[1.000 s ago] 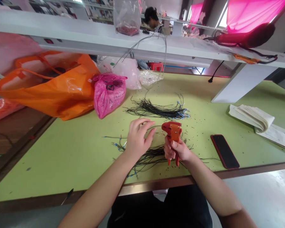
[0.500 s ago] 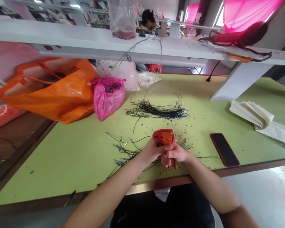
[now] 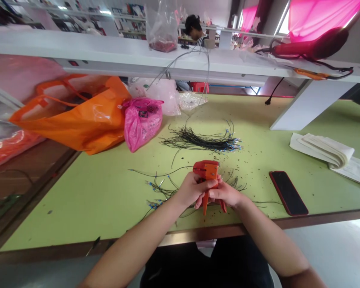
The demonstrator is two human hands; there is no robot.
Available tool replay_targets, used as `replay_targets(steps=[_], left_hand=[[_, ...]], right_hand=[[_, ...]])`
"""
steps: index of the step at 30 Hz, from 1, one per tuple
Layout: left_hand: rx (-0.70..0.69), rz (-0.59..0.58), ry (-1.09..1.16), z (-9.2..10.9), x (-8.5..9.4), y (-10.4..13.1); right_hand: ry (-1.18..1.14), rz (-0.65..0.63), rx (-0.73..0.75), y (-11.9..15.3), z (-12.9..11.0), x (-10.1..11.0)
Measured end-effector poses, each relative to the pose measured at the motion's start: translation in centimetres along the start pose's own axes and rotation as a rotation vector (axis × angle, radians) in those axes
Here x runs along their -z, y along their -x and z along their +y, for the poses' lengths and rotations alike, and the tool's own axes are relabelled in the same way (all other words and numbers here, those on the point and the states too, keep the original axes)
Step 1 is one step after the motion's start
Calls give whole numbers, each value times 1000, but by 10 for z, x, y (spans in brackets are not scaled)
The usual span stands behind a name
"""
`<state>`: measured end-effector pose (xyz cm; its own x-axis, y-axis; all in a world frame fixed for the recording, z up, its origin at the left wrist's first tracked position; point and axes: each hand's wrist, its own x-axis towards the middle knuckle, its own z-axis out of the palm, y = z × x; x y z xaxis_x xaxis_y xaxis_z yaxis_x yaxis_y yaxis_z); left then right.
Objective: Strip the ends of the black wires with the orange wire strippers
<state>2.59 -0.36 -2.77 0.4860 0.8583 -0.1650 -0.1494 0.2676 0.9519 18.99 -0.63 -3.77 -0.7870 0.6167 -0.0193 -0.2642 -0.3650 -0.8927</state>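
A red-orange wire stripper (image 3: pixel 209 170) is held upright over the table, its two handles spread apart below. My right hand (image 3: pixel 228 193) is closed round the handles from the right side. From the left, my left hand (image 3: pixel 193 189) is closed against the tool, its thumb lying across the body below the head. One thin black wire (image 3: pixel 156 175) with a blue end runs leftward from the stripper's head; whether the jaws grip it I cannot tell. Under and beside my hands lie loose black wires (image 3: pixel 162 194) with blue ends, partly hidden by my left forearm.
Beyond the tool lies a thick bundle of black wires (image 3: pixel 210 140), with small scraps around it. A phone (image 3: pixel 289 193) and folded cloth (image 3: pixel 325 148) are on the right. An orange bag (image 3: pixel 99 116) and a pink bag (image 3: pixel 144 124) stand left. A white shelf (image 3: pixel 114 52) crosses behind.
The stripper's handles have spread wider apart. The wire at its head now reaches farther left. The whole view has shifted slightly.
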Motion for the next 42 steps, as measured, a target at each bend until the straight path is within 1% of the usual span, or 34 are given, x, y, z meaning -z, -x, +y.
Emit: replay_targets(steps=[2,5,7,9,11,13,14,15,16,17,19,21,22,23,24,25,26,28,29,30,31,34,36,37,39,40,42], left_hand=[[-9,-6,-21,1,4,0],[7,-5,-49,7,8,0],[1,4,-54,11,9,-1],[-24,13,-43,14,8,-3],[-1,-3,-67,17,7,-4],[60,-47,-178,22,7,-1],[64,-57,-283,26,8,1],[27,-43,-418,30,10,5],[-62,4,-567,34,12,9],[-203,86,-701,38,15,15],[-588,324,-860,44,22,25],[-990,596,-862,48,31,33],[-1132,710,-853,49,36,35],[-1205,792,-865,50,40,35],[-1203,829,-901,51,44,34],[-1133,816,-948,51,48,30],[-1017,757,-996,51,52,26],[-747,572,-1058,49,57,16],[-636,483,-1066,48,58,11],[-551,402,-1060,46,58,7],[-495,329,-1038,44,57,4],[-413,144,-874,40,48,2],[-392,82,-820,40,44,4],[-391,83,-858,41,44,4],[-398,116,-1042,42,51,3],[-393,129,-1147,42,57,3],[-354,118,-1302,40,71,0]], right_hand=[[-21,-11,-42,3,-2,1],[-68,-69,-103,6,-1,3],[-98,-88,-113,5,2,3],[-107,-53,-92,3,6,3],[-104,-8,-75,1,9,3],[-87,19,-60,1,10,3],[-77,22,-50,1,10,4],[-67,17,-40,1,10,4],[-58,5,-33,1,9,4],[-52,-11,-30,1,7,3],[-51,-49,-34,2,5,2],[-56,-57,-38,2,4,1],[-56,-48,-36,2,3,1],[-55,-39,-34,3,3,1],[-53,-32,-35,3,2,1],[-55,-30,-37,4,2,2],[-58,-33,-40,4,2,3],[-67,-39,-38,5,1,5],[-70,-37,-31,6,1,7],[-75,-33,-21,6,1,8],[-79,-29,-10,7,1,9],[-81,-26,3,8,0,11],[-57,-19,3,9,-2,11],[-44,-10,8,11,-4,12],[-34,31,46,14,-10,13],[-37,61,71,16,-13,13],[-52,126,121,19,-19,16]])
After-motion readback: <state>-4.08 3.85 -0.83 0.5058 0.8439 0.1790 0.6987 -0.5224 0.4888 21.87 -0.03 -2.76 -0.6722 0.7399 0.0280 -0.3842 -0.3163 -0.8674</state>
